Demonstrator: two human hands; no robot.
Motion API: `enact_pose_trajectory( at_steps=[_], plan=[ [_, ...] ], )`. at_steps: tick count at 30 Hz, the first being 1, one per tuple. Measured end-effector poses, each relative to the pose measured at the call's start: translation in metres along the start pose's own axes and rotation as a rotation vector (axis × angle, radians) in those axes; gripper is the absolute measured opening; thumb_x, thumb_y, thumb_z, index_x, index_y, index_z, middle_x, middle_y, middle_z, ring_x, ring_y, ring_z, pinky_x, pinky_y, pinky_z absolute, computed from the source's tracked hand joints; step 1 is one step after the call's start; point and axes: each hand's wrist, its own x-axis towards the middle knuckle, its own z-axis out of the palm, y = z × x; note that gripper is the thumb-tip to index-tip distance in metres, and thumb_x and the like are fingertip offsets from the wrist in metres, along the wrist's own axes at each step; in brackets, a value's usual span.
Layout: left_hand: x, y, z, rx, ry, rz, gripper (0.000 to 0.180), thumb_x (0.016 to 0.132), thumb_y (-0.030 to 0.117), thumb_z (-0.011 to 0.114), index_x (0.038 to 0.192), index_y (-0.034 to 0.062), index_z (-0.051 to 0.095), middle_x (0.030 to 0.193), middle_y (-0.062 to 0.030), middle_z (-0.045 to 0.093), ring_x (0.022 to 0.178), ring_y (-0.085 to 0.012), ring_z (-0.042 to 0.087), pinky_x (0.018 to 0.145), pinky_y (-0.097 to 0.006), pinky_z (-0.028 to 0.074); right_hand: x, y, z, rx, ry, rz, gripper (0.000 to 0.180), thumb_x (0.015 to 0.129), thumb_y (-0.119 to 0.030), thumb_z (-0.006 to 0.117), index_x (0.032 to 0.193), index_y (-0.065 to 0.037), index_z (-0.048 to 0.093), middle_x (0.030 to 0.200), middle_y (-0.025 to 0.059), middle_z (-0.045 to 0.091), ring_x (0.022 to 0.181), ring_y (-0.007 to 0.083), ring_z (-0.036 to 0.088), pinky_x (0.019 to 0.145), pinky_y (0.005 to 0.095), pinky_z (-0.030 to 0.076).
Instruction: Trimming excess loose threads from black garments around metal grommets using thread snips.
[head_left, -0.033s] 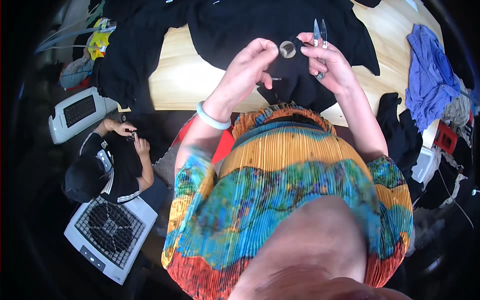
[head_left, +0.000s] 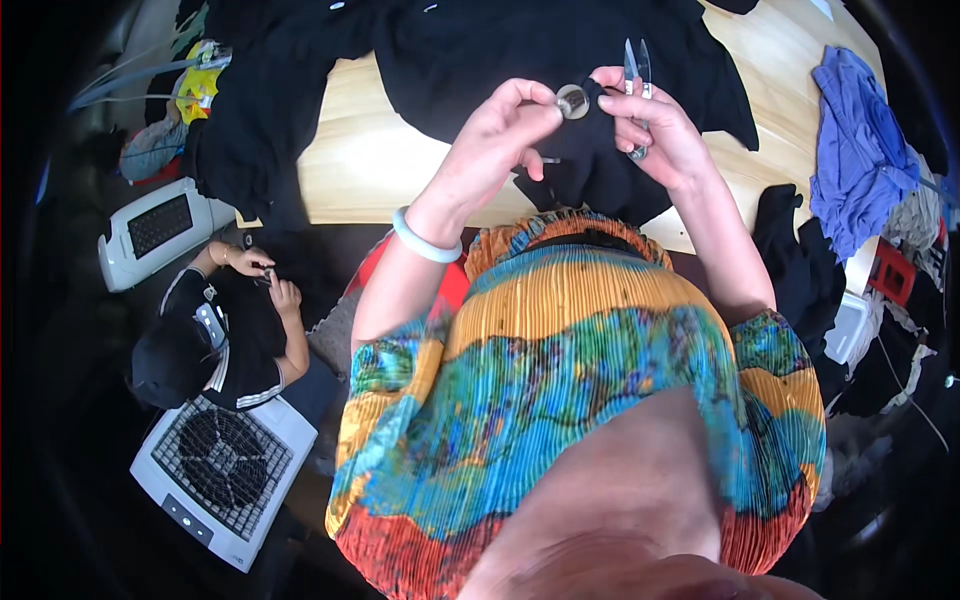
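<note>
We pinched disc (head_left: 573, 101) in left hand (head_left: 500, 128), gripped scissors (head_left: 631, 88) in right hand (head_left: 668, 130); pale table (head_left: 370, 150) spanned top, fan (head_left: 224, 462) lower left.

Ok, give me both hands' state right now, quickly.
Left hand: closed, pinching a round disc at its edge.
Right hand: closed, holding scissors and pinching black cloth.

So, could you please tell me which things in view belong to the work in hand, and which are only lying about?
Seemingly part of the work:
scissors in the right hand
round disc at the left hand
black cloth beneath the hands

Seemingly just lying about:
blue-violet cloth at the table's right
red plastic container at far right
yellow package at upper left
</note>
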Motion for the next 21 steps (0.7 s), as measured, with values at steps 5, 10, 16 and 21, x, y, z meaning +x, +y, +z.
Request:
enact_pose_trajectory(
  at_steps=[5,10,16,21],
  plan=[
    [0.001,-0.006,-0.007,0.033,-0.067,0.007,0.026,0.080,0.004,0.056,0.105,0.0036,0.051,0.084,0.0004,0.056,0.062,-0.0034,0.050,0.046,-0.015,0.041,0.001,0.000,0.009,-0.252,-0.009,-0.084,0.022,0.076,-0.007,0.057,0.098,-0.003,0.054,0.064,-0.0067,0.046,0.041,-0.0005,0.031,0.042,0.0170,0.028],
    [-0.003,-0.002,-0.005,0.026,-0.035,0.010,0.023,0.080,0.005,0.057,0.103,0.0026,0.053,0.085,-0.0006,0.057,0.064,-0.0024,0.049,0.046,-0.015,0.040,-0.005,-0.010,0.014,-0.438,-0.028,-0.159,0.026,0.080,-0.012,0.055,0.103,-0.001,0.055,0.055,-0.0084,0.038,0.044,0.0003,0.030,0.043,0.0172,0.026],
    [0.000,-0.005,0.002,0.102,-0.038,0.041,0.023,0.080,0.005,0.057,0.103,0.0026,0.053,0.087,-0.0008,0.059,0.062,-0.0013,0.049,0.045,-0.014,0.038,-0.003,-0.014,0.016,-0.695,0.036,-0.162,0.023,0.081,-0.024,0.057,0.092,-0.005,0.062,0.058,-0.0068,0.046,0.047,0.0012,0.034,0.044,0.0172,0.027],
    [0.001,-0.003,0.006,0.172,-0.020,0.039,0.024,0.079,0.003,0.056,0.103,0.0022,0.051,0.091,-0.0021,0.058,0.065,-0.0014,0.049,0.046,-0.014,0.038,-0.001,-0.018,0.010,-0.792,0.131,-0.355,0.017,0.078,-0.020,0.063,0.083,-0.004,0.063,0.068,-0.0034,0.056,0.058,0.0017,0.045,0.051,0.0165,0.034]
  ],
)
